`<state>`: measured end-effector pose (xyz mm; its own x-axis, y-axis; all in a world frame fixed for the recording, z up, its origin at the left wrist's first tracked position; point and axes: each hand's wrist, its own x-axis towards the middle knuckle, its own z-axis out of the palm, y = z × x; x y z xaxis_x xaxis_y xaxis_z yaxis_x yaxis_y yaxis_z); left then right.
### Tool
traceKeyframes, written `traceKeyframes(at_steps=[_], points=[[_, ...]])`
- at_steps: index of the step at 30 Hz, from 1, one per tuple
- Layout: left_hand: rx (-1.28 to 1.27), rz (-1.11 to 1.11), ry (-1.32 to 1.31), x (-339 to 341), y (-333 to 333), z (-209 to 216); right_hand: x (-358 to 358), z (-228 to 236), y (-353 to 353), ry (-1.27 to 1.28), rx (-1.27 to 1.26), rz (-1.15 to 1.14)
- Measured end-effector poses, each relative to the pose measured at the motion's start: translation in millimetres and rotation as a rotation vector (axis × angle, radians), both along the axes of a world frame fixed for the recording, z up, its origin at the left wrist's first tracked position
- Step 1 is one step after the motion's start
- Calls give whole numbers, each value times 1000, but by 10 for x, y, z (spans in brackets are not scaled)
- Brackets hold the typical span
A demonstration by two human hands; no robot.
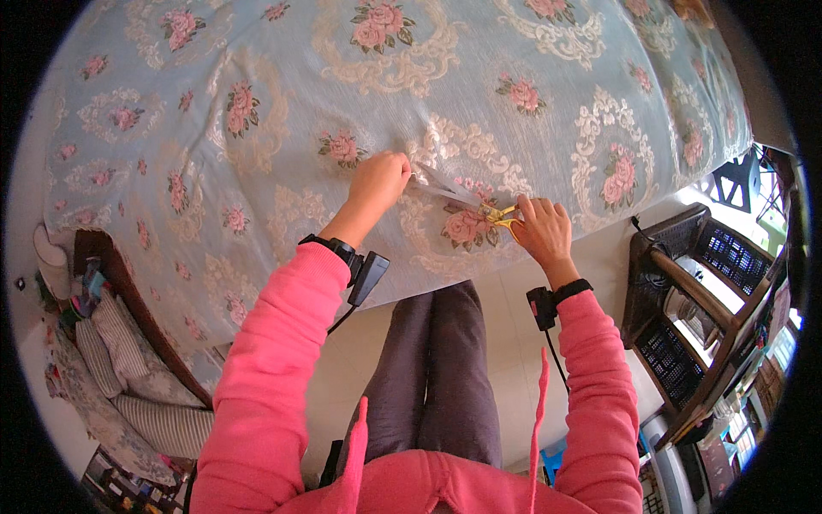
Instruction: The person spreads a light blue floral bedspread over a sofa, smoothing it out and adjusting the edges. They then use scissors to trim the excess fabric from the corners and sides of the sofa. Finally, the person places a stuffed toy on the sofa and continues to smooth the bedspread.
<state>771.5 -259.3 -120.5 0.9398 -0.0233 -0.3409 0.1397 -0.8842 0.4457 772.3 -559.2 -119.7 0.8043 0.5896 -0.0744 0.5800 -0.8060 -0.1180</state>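
Note:
My right hand (545,228) is wrapped round a pair of gold-coloured scissors (505,216), whose handles sit at its fingertips. A thin, see-through whitish strip (449,186), which looks like plastic film, stretches between the scissors and my left hand (383,178). The left fingers are closed on the strip's far-left end, in a fist with the thumb side up. Both hands are held over the near edge of a pale blue cloth (300,77) with pink roses and cream scrolls. The scissor blades are hard to make out against the strip and the pattern.
The flowered cloth covers a wide surface in front of me. At the right stands a dark wooden rack (711,300) with woven baskets. To the left, a sofa (163,377) holds striped cushions. Pale floor tiles (522,343) lie below, beside my legs.

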Motion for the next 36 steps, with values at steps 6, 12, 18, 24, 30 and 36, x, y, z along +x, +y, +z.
traceKeyframes(at_steps=[6, 12, 18, 24, 30, 36], points=[[-17, 33, -5, -11, -23, 73, 149, -60, 197, 42, 34, 54], [18, 32, 42, 10, -67, 127, 228, -133, 392, 0, 54, 79], [22, 30, 39, 26, -77, 135, 273, -157, 441, -43, 90, 103], [52, 25, 81, 27, -70, 112, 278, -219, 442, -82, 77, 116], [47, 33, 66, 12, -68, 115, 303, -198, 427, -74, 128, 131], [-17, 85, 61, -9, -71, 158, 324, -127, 516, -69, 127, 130]])
